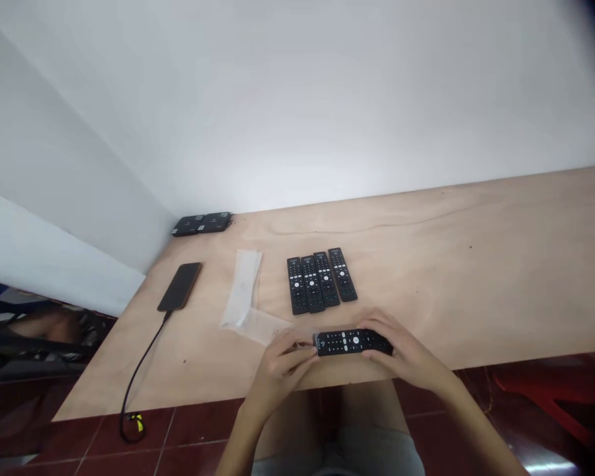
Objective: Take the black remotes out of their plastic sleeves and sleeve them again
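Observation:
A black remote control (pixel 350 341) lies sideways between my hands, just above the table's front edge, its buttons facing up. My right hand (pixel 389 340) grips its right end, fingers along the far side and thumb on the near side. At the other end my left hand (pixel 290 357) is closed in a pinch, with a bit of clear plastic sleeve (pixel 307 345) showing by the fingertips; how far that plastic covers the remote is hidden. Beyond my hands several black remotes (pixel 311 283) stand in a row, lying flat with buttons up.
Flat translucent plastic sleeves (pixel 242 291) lie left of the row. Farther left is a phone (pixel 180 286) with a black cable (pixel 141 370) hanging over the edge. Two black boxes (pixel 201 224) sit in the back corner of the wooden table (pixel 476 277), against the white wall (pixel 337 106).

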The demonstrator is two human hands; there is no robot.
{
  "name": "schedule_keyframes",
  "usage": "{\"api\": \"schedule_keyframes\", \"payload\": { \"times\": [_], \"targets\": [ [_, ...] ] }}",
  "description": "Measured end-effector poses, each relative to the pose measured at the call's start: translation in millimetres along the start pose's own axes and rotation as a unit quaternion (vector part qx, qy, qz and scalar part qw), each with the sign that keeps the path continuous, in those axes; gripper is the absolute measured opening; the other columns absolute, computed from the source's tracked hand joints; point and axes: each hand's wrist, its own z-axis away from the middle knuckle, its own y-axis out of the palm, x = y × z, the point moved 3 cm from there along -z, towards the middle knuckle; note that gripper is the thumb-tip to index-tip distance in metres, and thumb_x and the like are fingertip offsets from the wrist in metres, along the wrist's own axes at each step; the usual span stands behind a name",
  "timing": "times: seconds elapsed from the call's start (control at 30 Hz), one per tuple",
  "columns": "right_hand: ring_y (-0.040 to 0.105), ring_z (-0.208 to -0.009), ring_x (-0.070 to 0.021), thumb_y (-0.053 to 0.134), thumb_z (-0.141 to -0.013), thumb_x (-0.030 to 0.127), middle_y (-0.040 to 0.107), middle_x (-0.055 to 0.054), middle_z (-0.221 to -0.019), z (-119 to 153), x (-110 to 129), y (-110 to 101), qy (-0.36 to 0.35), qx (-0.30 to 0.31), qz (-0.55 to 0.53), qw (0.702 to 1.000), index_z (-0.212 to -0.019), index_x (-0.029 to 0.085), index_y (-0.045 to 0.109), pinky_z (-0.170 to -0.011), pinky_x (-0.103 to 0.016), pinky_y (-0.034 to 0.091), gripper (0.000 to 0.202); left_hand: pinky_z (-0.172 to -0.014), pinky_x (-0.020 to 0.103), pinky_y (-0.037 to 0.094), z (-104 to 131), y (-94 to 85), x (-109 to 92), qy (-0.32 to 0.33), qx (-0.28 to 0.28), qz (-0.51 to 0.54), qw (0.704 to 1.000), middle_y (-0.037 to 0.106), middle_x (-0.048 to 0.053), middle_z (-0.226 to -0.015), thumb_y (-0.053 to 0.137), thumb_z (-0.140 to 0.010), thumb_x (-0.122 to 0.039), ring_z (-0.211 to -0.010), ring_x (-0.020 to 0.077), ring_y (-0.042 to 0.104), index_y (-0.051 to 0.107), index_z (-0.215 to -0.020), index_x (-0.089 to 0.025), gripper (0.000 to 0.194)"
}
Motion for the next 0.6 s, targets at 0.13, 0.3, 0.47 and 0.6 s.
{"api": "schedule_keyframes", "payload": {
  "times": [0.13, 0.3, 0.47, 0.6],
  "targets": [
    [0.062, -0.129, -0.0343, 0.072, -0.106, 0.046, 0.070, -0.010, -0.136, -0.8, 3.3, 1.2, -0.003, 0.008, 0.018, 1.000, -0.139, 0.033, 0.069, -0.111, -0.053, 0.056, 0.035, -0.095, 0.042, 0.066, 3.9, 3.7, -3.8, -0.037, 0.025, 0.036, 0.998, 0.077, 0.012, -0.118, 0.075, -0.104, -0.024, -0.110, 0.0253, 0.076, 0.083, -0.115, -0.025, 0.014],
    [0.058, -0.135, -0.0350, 0.071, -0.107, 0.046, 0.068, -0.009, -0.140, 1.6, 4.5, 2.1, 0.005, 0.020, 0.026, 0.999, -0.143, 0.035, 0.066, -0.115, -0.056, 0.053, 0.038, -0.108, 0.048, 0.062, 5.4, -5.9, -0.8, -0.085, 0.054, 0.037, 0.994, 0.071, 0.012, -0.137, 0.081, -0.099, -0.022, -0.128, 0.0286, 0.069, 0.075, -0.138, -0.030, 0.040],
    [0.058, -0.135, -0.0351, 0.070, -0.108, 0.046, 0.068, -0.009, -0.141, 1.5, 5.8, 5.3, 0.012, 0.026, 0.024, 0.999, -0.144, 0.035, 0.064, -0.117, -0.056, 0.052, 0.039, -0.110, 0.052, 0.059, 0.3, -9.1, 4.7, -0.078, 0.058, 0.001, 0.995, 0.070, 0.011, -0.139, 0.091, -0.090, -0.026, -0.131, 0.0318, 0.064, 0.073, -0.140, -0.032, 0.053],
    [0.055, -0.138, -0.0340, 0.068, -0.109, 0.047, 0.066, -0.009, -0.144, 2.1, 9.4, 8.8, 0.019, 0.036, 0.021, 0.999, -0.146, 0.034, 0.062, -0.118, -0.054, 0.051, 0.039, -0.106, 0.050, 0.061, -1.8, -1.2, 3.4, -0.044, 0.058, 0.013, 0.997, 0.075, 0.011, -0.130, 0.090, -0.092, -0.030, -0.125, 0.0305, 0.065, 0.075, -0.135, -0.029, 0.046]
  ]
}}
